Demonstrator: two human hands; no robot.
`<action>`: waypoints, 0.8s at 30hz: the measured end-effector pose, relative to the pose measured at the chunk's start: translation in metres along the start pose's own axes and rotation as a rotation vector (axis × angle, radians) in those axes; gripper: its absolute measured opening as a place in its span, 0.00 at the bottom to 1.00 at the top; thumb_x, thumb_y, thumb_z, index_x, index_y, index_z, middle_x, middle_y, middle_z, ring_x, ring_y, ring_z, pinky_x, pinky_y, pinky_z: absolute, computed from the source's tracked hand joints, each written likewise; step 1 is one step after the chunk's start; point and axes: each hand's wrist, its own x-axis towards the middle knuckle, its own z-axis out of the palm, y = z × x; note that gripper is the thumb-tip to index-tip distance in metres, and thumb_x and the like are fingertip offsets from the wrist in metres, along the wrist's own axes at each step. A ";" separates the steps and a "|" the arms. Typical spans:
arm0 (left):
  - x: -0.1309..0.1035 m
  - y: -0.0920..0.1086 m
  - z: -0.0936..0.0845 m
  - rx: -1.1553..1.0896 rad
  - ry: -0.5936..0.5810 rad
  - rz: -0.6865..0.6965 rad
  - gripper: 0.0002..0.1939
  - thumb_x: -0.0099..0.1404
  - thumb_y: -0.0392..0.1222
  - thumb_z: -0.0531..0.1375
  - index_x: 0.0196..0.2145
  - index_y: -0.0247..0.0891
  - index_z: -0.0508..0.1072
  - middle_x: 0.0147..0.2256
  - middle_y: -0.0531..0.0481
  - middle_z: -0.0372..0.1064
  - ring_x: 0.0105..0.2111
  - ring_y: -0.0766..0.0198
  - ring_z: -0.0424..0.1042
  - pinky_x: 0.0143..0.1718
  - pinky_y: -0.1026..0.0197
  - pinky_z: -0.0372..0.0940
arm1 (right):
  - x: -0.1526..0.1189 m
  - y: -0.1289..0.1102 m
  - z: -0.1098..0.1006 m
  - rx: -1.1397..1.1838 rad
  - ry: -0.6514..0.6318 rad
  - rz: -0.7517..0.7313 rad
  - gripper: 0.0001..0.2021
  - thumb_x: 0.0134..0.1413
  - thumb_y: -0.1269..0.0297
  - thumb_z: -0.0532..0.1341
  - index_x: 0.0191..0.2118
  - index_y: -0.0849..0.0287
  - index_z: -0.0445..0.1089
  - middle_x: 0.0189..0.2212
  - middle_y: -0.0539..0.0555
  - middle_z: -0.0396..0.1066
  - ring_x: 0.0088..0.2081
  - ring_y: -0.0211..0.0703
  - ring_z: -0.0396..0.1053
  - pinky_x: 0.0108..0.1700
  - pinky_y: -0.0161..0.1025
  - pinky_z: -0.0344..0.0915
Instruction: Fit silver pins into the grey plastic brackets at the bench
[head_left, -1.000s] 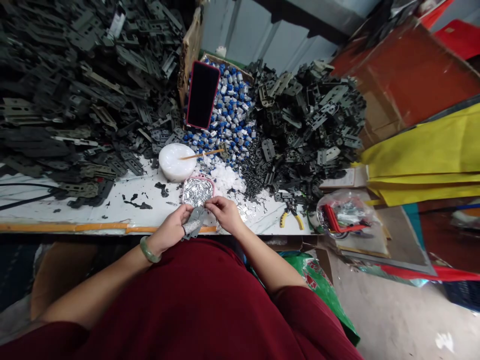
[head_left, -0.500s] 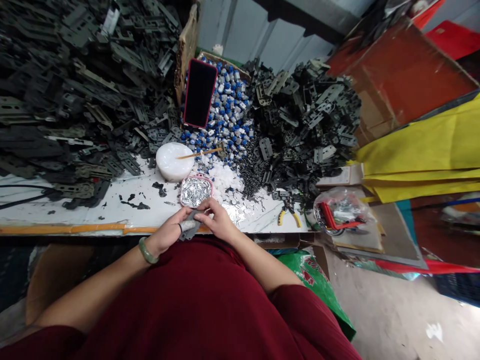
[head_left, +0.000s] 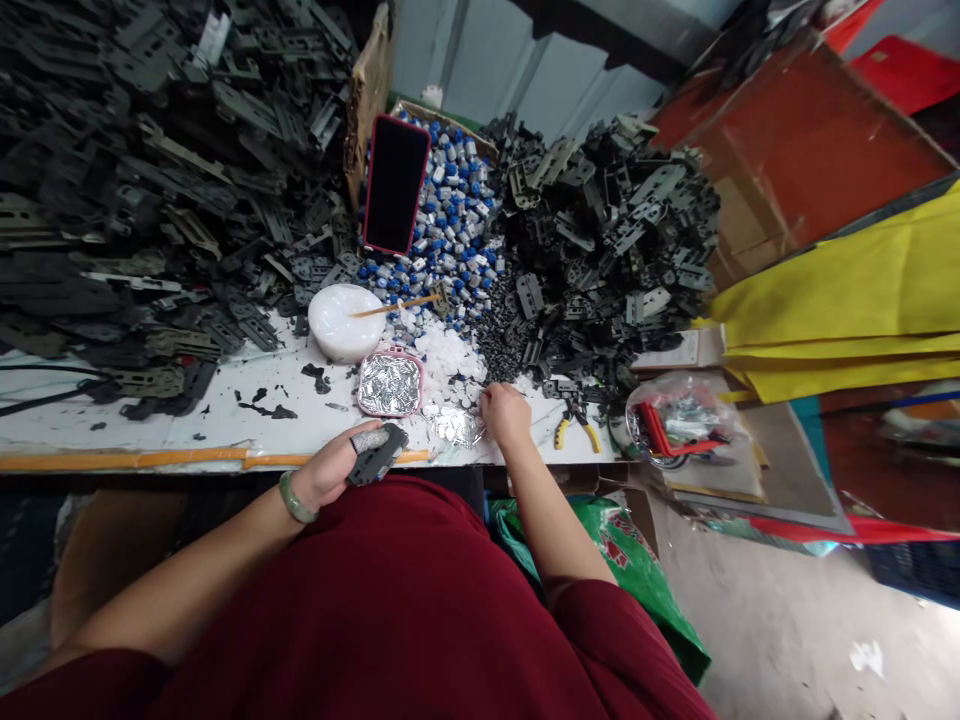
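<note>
My left hand (head_left: 334,468), a green bangle at its wrist and a wrapping round one finger, grips a dark grey slotted bracket (head_left: 377,455) at the table's front edge. My right hand (head_left: 506,412) is down at the scattered small pieces, fingers bunched together; whatever is between them is hidden. Just left of it lie a heap of small white pieces (head_left: 450,355) and some flat shiny pieces (head_left: 454,425). Small black pieces (head_left: 501,340) are heaped behind it. A pink-rimmed tray (head_left: 421,385) full of small silver metal pins stands between the hands, farther back.
A white bowl (head_left: 343,335) has a brown stick over its rim. Behind it a phone (head_left: 396,185) leans against blue-and-white parts (head_left: 461,215). Dark bracket piles rise at left (head_left: 187,150) and right (head_left: 600,240). Yellow-handled pliers (head_left: 576,428) lie right of my right hand.
My right hand has left the bracket and moved right to the small pieces on the table. My left hand still holds the bracket, which is now turned and more fully in sight.
</note>
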 end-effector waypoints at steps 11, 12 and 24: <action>-0.008 0.005 -0.008 1.477 0.039 0.992 0.07 0.59 0.39 0.55 0.31 0.37 0.71 0.27 0.47 0.65 0.30 0.58 0.63 0.32 0.56 0.56 | -0.027 -0.059 -0.011 1.254 -0.494 -0.179 0.15 0.49 0.52 0.62 0.31 0.61 0.70 0.26 0.50 0.70 0.29 0.37 0.66 0.33 0.35 0.63; -0.009 0.006 -0.008 1.555 0.050 1.047 0.07 0.59 0.40 0.55 0.31 0.36 0.71 0.26 0.46 0.65 0.29 0.57 0.62 0.31 0.55 0.55 | -0.032 -0.066 -0.013 1.300 -0.566 -0.212 0.16 0.46 0.50 0.63 0.30 0.61 0.70 0.25 0.50 0.70 0.28 0.36 0.65 0.33 0.35 0.63; -0.013 0.014 -0.010 1.759 0.035 1.227 0.06 0.59 0.38 0.54 0.25 0.38 0.68 0.24 0.47 0.63 0.27 0.59 0.59 0.28 0.54 0.51 | -0.046 -0.078 -0.021 1.205 -0.728 -0.261 0.19 0.47 0.47 0.63 0.28 0.60 0.64 0.20 0.45 0.62 0.23 0.33 0.62 0.28 0.33 0.59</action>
